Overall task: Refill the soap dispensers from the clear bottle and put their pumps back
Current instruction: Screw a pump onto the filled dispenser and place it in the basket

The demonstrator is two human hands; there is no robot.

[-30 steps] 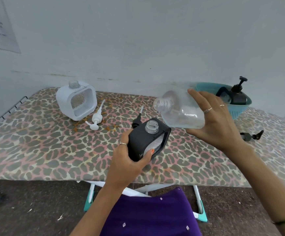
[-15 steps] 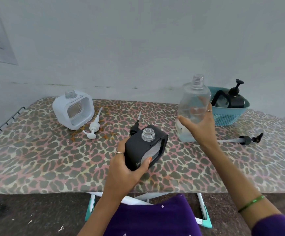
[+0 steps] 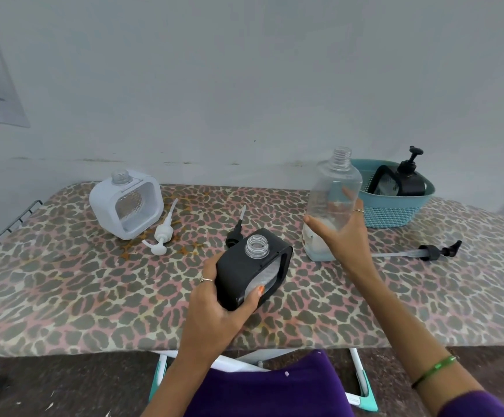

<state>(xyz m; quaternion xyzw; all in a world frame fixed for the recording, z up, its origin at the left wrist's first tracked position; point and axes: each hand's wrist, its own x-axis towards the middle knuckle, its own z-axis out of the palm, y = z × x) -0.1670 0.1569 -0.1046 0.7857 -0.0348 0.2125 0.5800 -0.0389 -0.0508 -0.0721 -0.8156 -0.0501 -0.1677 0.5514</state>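
My left hand (image 3: 214,311) grips a black square soap dispenser (image 3: 238,272), tilted, its clear neck open and pumpless, near the middle of the board. The clear bottle (image 3: 335,182) stands upright and uncapped on the board to its right, with a little liquid at the bottom. My right hand (image 3: 344,236) is wrapped round the bottle's lower half, thumb in front and fingers behind. A white square dispenser (image 3: 106,206) stands pumpless at the back left, its white pump (image 3: 163,233) lying beside it. A black pump (image 3: 234,236) lies just behind the black dispenser.
A leopard-print ironing board (image 3: 64,296) is the work surface, against a wall. A teal basket (image 3: 395,212) at the back right holds another black dispenser (image 3: 407,179) with its pump on. A long-tubed black pump (image 3: 434,252) lies right of the bottle.
The clear bottle went from tilted over the black dispenser's neck to upright, and now stands on the board at the right. My left hand has kept its hold on the black dispenser.
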